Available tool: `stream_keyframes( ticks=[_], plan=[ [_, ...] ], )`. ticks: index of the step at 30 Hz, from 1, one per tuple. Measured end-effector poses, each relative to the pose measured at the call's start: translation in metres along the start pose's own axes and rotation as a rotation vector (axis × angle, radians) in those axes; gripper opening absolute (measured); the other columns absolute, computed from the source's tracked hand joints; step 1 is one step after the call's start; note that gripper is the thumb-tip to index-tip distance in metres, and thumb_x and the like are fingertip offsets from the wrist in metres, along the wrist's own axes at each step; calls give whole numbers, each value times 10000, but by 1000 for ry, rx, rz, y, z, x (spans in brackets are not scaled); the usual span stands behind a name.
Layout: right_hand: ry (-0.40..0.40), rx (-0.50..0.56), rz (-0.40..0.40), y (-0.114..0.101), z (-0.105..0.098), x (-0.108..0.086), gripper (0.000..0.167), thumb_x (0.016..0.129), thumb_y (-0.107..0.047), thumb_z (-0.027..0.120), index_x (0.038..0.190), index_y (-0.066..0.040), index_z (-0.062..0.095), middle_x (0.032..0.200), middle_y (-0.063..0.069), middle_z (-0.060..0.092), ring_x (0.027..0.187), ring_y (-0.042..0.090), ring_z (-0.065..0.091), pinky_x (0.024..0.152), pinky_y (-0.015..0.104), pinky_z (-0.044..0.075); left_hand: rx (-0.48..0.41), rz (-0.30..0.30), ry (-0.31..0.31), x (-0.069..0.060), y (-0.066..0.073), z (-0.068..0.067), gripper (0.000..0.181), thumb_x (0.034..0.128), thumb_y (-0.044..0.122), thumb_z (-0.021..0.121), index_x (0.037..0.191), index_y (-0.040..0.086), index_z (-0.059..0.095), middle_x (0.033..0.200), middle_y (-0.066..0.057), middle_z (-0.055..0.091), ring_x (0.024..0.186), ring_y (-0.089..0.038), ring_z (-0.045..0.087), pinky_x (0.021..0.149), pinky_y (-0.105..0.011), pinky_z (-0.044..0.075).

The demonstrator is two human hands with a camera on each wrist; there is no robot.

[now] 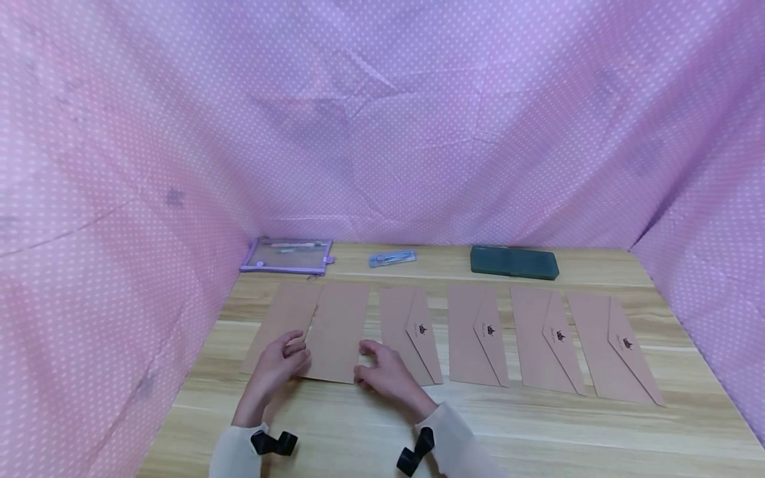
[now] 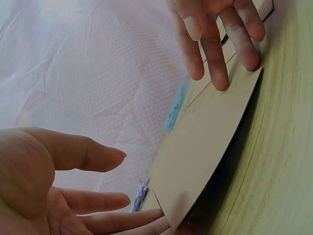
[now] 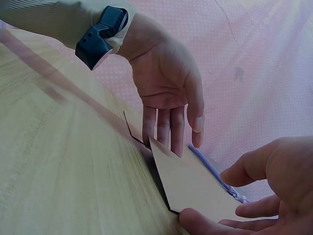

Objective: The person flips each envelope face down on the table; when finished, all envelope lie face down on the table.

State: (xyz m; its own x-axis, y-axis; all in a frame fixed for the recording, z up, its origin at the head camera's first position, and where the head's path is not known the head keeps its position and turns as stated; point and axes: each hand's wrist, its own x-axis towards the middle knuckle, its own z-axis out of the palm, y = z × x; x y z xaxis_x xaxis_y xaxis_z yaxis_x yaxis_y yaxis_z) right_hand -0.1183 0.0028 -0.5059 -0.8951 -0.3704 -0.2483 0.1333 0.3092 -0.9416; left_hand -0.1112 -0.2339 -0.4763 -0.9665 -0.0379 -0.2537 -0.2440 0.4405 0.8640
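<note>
A kraft-paper envelope (image 1: 339, 332), plain side up, lies between the two hands, its near edge raised a little off the table. At its left edge my left hand (image 1: 277, 362) touches it with fairly straight fingers, the thumb held apart. My right hand (image 1: 388, 373) is at its right edge, fingertips at the near corner and thumb and forefinger spread. Left of it lies another plain-side-up envelope (image 1: 287, 309), partly covered by the left hand. To the right, an envelope (image 1: 397, 312) shows a pointed flap with a dark crown print.
More crown-printed envelopes (image 1: 469, 332) continue the row to the right. Behind them are a purple-edged clear zip pouch (image 1: 287, 255) with pens, a small blue packaged item (image 1: 392, 258) and a dark green case (image 1: 514, 262). Pink dotted cloth (image 1: 382, 133) encloses the wooden table (image 1: 340, 431).
</note>
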Motion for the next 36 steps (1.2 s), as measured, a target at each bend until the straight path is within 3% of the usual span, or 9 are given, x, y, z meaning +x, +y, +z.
stream_keyframes(
  ticks=[6,12,18,24,29,32,36],
  plan=[
    [-12,1,2,2,-1,0,591,893,-123,653,1443,3,479,1122,125,722,638,122,658,546,208,478,-22,-13,-5,-3,1,1,547,959,64,591,1453,-76,403,1360,-379,545,1207,-402,627,805,-358,613],
    [-21,4,-2,2,-3,-2,594,885,-134,660,1435,2,485,1249,146,671,645,122,656,565,216,485,26,-34,7,-6,4,-3,568,967,107,599,1474,-42,391,1385,-377,527,1182,-378,638,756,-324,592],
    [-30,47,-12,2,-15,-6,602,899,-139,665,1454,-23,463,1450,182,543,714,177,688,579,273,518,29,0,48,-6,11,-4,551,968,122,602,1469,-19,420,1380,-350,551,1196,-372,639,771,-259,568],
    [-11,56,-80,3,-36,-8,589,927,-137,642,1461,-3,434,1472,242,505,905,268,716,688,324,595,-99,56,84,-3,21,4,482,964,52,589,1424,-37,477,1395,-329,552,1227,-373,623,856,-298,601],
    [16,67,-134,5,-54,-10,545,951,-96,618,1451,23,434,1445,291,507,1103,357,683,771,372,619,-241,106,111,1,29,19,428,941,-18,585,1358,-81,515,1379,-341,549,1078,-140,682,824,-249,596],
    [35,71,-129,5,-65,-13,526,964,-75,603,1454,16,434,1450,288,504,1127,380,667,802,413,617,-325,130,84,5,33,30,402,941,-24,588,1330,-96,522,1373,-352,535,1003,-31,682,826,-247,599],
    [90,63,-93,9,-77,-16,516,970,-96,611,1458,-28,456,1471,233,512,1156,350,653,870,427,602,-411,156,20,9,35,46,392,947,-22,568,1325,-114,514,1365,-333,537,1025,-49,684,860,-271,599]
  ],
)
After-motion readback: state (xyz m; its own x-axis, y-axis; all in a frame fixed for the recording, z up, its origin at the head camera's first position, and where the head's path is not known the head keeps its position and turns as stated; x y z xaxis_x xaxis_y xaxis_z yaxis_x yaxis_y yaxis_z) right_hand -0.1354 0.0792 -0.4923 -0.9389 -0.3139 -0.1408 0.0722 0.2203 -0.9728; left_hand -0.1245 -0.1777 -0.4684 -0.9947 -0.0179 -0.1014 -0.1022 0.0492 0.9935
